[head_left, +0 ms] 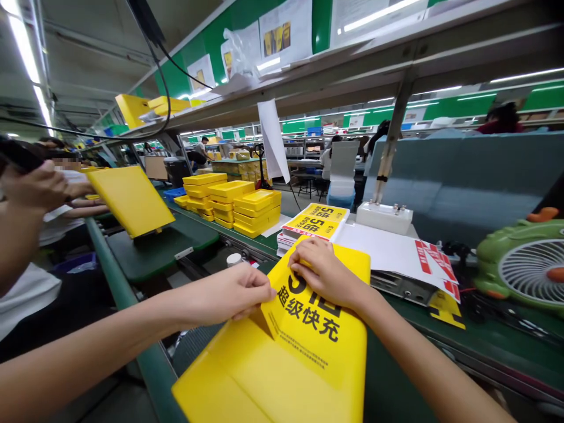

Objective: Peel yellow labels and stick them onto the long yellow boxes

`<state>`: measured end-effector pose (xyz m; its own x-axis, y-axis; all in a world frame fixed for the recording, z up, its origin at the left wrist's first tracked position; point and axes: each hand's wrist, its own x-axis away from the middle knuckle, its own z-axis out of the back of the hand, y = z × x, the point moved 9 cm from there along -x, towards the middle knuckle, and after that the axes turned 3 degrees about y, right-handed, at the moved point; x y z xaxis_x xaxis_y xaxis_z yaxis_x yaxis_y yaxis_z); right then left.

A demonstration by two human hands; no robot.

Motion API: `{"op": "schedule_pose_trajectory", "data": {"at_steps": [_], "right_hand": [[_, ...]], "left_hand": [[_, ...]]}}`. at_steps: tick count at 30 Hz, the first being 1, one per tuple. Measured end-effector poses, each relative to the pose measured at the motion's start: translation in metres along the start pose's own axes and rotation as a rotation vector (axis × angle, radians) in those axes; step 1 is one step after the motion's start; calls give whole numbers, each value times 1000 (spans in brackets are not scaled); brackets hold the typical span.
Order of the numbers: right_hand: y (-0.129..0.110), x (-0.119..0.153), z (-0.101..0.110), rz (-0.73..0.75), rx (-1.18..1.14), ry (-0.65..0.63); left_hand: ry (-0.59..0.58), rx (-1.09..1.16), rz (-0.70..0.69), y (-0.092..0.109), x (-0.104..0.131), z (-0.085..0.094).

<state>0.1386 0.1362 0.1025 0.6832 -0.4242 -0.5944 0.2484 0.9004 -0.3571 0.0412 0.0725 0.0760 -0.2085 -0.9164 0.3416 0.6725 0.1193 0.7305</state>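
Observation:
Before me a yellow box (247,376) stretches from the bottom of the view toward the bench. A yellow printed sheet (308,335) with large black characters lies over its right part, its left edge raised from the surface. My left hand (247,291) is closed, pinching that raised edge between thumb and fingers. With bent fingers, my right hand (324,273) presses down on the sheet's upper part and covers some of the print. Just beyond it sits a stack of similar printed sheets (324,220).
Stacks of yellow box trays (253,205) stand behind. At left are a tilted yellow box (132,202) and a co-worker's hand (33,185) with a dark object. White sheets with red print (396,249) and a green fan (524,258) are to the right; a shelf (282,88) runs above.

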Motion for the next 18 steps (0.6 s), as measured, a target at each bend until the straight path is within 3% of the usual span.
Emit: {"op": "schedule_pose_trajectory", "data": {"at_steps": [5,18], "right_hand": [[1,0,0,-1,-7,6],[5,-2,-2,-46,-1,-20]], "left_hand": [[14,-7,17,4,1,1],[81,429,37,10,-3,-6]]}}
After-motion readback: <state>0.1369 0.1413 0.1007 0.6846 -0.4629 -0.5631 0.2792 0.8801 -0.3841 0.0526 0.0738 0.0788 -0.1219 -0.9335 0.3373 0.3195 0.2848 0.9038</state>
